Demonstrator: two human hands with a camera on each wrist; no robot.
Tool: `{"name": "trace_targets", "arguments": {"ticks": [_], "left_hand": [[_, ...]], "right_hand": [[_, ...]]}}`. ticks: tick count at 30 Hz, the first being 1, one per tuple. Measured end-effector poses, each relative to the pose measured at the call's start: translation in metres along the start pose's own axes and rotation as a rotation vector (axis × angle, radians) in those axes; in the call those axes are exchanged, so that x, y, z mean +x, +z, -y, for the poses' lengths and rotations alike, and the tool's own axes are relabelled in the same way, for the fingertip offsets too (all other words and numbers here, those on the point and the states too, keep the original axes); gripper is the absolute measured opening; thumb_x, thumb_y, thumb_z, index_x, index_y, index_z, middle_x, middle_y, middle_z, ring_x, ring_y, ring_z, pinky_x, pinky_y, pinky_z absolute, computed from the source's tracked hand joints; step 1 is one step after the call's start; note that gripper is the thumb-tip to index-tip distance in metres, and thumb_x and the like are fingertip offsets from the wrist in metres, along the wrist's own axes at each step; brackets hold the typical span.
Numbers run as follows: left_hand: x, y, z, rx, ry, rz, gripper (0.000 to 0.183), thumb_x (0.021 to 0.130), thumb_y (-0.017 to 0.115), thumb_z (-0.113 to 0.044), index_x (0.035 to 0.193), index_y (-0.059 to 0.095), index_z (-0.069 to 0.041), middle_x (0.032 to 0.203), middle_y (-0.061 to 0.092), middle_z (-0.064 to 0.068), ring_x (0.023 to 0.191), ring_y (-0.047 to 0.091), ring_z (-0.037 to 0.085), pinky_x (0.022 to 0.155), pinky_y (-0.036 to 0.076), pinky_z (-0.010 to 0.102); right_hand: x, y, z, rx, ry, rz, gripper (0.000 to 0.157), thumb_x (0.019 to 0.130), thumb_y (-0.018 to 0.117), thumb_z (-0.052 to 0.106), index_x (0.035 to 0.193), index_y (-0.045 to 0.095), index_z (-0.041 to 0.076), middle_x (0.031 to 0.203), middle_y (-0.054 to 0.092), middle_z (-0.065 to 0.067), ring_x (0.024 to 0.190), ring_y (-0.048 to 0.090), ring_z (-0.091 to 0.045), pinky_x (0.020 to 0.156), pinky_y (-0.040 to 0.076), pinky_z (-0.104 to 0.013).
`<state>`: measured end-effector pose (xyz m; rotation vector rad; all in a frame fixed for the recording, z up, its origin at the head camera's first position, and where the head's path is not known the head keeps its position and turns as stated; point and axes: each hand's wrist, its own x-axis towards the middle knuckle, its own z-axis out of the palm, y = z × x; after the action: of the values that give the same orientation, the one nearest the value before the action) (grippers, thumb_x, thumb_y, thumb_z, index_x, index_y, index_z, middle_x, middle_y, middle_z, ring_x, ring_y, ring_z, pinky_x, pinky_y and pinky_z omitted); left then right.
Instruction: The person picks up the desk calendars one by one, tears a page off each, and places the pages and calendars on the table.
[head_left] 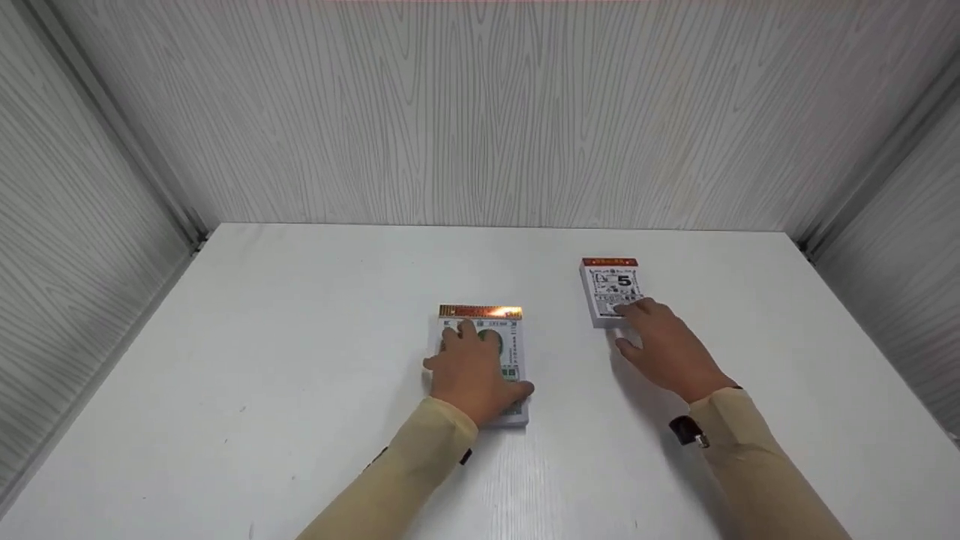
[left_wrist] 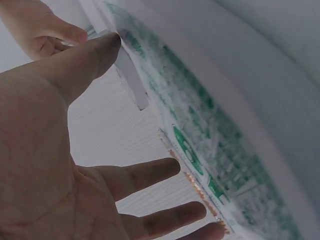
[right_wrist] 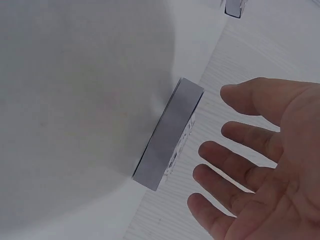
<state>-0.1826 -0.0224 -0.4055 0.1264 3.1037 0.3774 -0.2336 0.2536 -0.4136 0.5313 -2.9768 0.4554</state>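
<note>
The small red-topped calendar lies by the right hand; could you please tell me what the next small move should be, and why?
I would probably ease the right hand slightly down and curl its fingers around the small calendar: the head view shows fingertips over its near end, while the right wrist view shows them spread, not gripping it.

The larger pad [head_left: 511, 351] shows green print on white with a glare-lit band [head_left: 480, 312], seemingly orange-gold; at its two o'clock, the smaller pad [head_left: 614, 289] is white, black-printed, red-topped.
</note>
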Motion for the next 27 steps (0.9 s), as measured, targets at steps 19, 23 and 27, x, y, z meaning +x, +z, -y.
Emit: {"name": "trace_targets", "arguments": {"ticks": [19,23,27], "left_hand": [[-0.001,0.002,0.006,-0.073,0.019,0.010,0.067,0.079,0.075,-0.053,0.128,0.068,-0.006,0.121,0.058,0.020,0.101,0.056,0.033,0.072,0.057,0.053],[0.001,0.000,0.018,-0.076,-0.009,0.028,0.070,0.079,0.076,-0.053,0.131,0.066,-0.007,0.125,0.057,0.020,0.103,0.055,0.033,0.074,0.056,0.053],[0.004,-0.003,0.033,-0.063,-0.032,0.048,0.075,0.080,0.075,-0.055,0.136,0.063,-0.006,0.132,0.056,0.022,0.105,0.054,0.034,0.075,0.056,0.052]], "right_hand": [[-0.002,0.012,-0.002,-0.017,-0.037,0.069,0.047,0.097,0.071,0.016,0.134,0.057,-0.008,0.139,0.050,-0.029,0.126,0.053,-0.044,0.105,0.047,-0.057],[-0.003,0.010,-0.004,0.000,-0.023,0.086,0.048,0.098,0.069,0.018,0.136,0.055,-0.007,0.142,0.047,-0.028,0.129,0.051,-0.043,0.106,0.046,-0.058],[-0.005,0.007,-0.006,0.019,-0.015,0.100,0.048,0.099,0.067,0.019,0.137,0.055,-0.007,0.144,0.046,-0.028,0.131,0.049,-0.044,0.107,0.045,-0.058]]}}
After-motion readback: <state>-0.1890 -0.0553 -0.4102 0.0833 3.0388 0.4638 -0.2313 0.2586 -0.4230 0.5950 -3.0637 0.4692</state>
